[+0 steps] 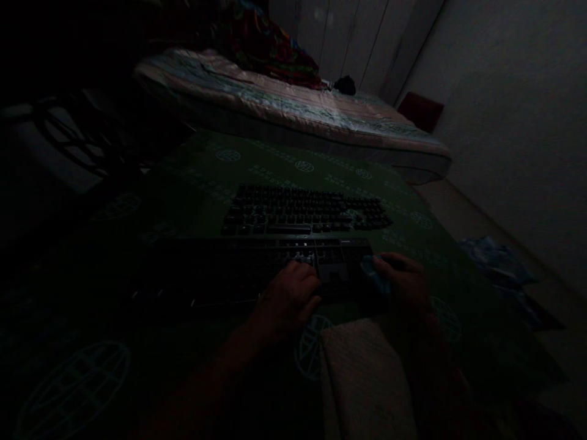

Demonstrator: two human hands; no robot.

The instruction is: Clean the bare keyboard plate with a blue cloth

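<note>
A dark keyboard base (330,269) lies across the green patterned table cover, its left part lost in shadow. My left hand (291,293) rests on its middle, fingers bent together with their tips against it. At the base's right end, my right hand (403,278) is closed on a bluish cloth (376,275). The cloth is close to or touching the keyboard; dim light hides which. Just beyond the base, loose black keycaps (288,208) are laid out in keyboard order on the table cover (275,165).
A folded light towel (367,379) lies at the near edge between my forearms. Behind the table stands a bed (284,113) with a dark red patterned blanket (275,52). Crumpled bluish plastic or fabric (498,260) is on the floor at right, near the wall.
</note>
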